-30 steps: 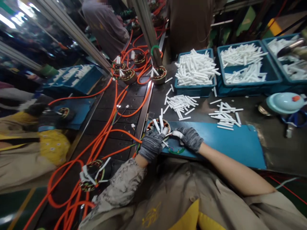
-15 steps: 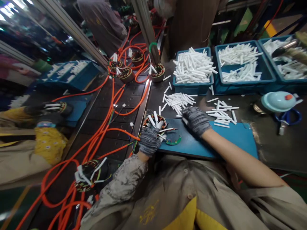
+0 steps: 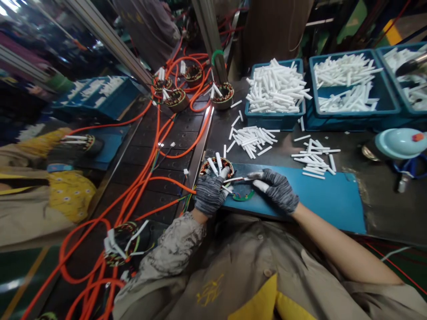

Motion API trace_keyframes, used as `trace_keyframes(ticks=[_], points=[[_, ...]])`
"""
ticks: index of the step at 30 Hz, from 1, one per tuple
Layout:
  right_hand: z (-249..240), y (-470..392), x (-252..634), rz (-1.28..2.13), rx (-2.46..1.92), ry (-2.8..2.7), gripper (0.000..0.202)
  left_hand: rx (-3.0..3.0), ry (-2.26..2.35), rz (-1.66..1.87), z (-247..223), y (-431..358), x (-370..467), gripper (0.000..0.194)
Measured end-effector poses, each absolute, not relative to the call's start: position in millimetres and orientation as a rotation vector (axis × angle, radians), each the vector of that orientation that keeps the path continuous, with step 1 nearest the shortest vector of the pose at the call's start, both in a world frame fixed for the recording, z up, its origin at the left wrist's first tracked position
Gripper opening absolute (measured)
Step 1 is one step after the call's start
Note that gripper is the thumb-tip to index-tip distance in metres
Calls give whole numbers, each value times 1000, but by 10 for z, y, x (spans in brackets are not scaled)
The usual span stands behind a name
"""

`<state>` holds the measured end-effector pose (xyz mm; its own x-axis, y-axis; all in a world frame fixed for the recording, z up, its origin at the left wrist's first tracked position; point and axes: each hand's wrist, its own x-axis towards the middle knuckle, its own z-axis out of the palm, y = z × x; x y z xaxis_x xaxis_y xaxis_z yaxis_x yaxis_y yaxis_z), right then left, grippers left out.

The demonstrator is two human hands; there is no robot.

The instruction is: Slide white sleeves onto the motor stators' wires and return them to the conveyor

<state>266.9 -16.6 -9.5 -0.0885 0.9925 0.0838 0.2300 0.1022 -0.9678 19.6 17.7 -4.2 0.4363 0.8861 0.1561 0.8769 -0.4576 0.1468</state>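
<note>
The left gloved hand (image 3: 210, 194), at the end of a camouflage-sleeved forearm (image 3: 178, 251) angled toward two o'clock, holds its fingers (image 3: 224, 172) toward one o'clock, while the right gloved hand (image 3: 278, 190), on a bare forearm (image 3: 340, 242) slanting toward ten o'clock, bends its white-tipped fingers (image 3: 261, 185) toward ten o'clock.

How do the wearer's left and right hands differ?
The left hand covers part of the wound ring; the right hand is over the blue mat, at the tip of a white-sleeved wire. The left hand meets a patterned sleeve, the right hand a bare forearm. Both wear striped grey gloves.
</note>
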Motion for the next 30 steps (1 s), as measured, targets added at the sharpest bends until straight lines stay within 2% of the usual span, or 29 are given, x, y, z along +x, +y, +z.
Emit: trace_keyframes(ticks=[4, 10, 13, 15, 18, 24, 28, 30], points=[[-63, -79, 2631, 963, -1339, -1690, 29, 2641, 1596, 320, -28, 168, 202, 57], [-22, 47, 2435, 1831, -1249, -1236, 55, 2731, 1568, 284, 0, 180, 210, 53], [-29, 71, 2258, 2054, -1171, -1040, 59, 2750, 1547, 237, 20, 199, 224, 49], [-20, 70, 2191, 2077, -1210, -987, 60, 2769, 1552, 164, 47, 204, 232, 51], [30, 74, 2222, 1858, -1373, -1155, 61, 2790, 1551, 44, 105, 192, 232, 56], [193, 111, 2229, 1188, -1701, -1625, 24, 2737, 1449, -74, 166, 191, 231, 63], [291, 110, 1991, 849, -1763, -1853, 22, 2637, 1502, 22, 82, 178, 252, 72], [316, 96, 1956, 726, -1739, -1988, 26, 2524, 1539, 217, 28, 157, 246, 68]])
